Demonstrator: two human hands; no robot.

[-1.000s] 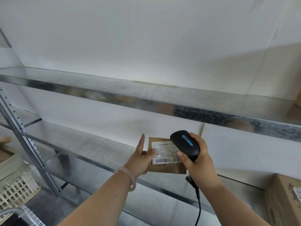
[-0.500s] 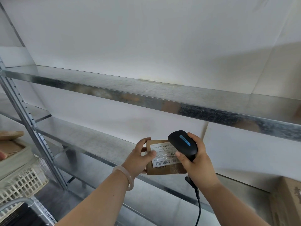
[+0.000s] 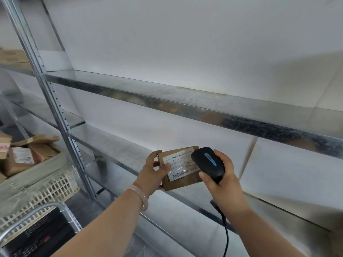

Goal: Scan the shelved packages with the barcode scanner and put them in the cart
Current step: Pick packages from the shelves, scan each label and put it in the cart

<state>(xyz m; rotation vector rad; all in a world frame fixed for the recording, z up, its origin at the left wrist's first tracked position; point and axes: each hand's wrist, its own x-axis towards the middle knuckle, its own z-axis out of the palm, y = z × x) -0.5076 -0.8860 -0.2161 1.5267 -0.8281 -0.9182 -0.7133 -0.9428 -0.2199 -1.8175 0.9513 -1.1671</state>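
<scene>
- Judging by the scene, several brown cardboard parcels (image 3: pixel 20 160) already lie in the white slotted plastic cart basket (image 3: pixel 55 186) at 8 o'clock.
- The small brown cardboard package with a white barcode label (image 3: pixel 178 170) is at 6 o'clock, in front of the galvanised metal shelf (image 3: pixel 118 147). It looks mid-scan and is not yet carted.
- Left hand (image 3: pixel 150 173) grip: thumb and fingers curl round the package's left edge.
- Right hand (image 3: pixel 222 182) grip: wrapped round the black corded barcode scanner with a blue stripe (image 3: pixel 207 163), at the label's 3 o'clock.
</scene>
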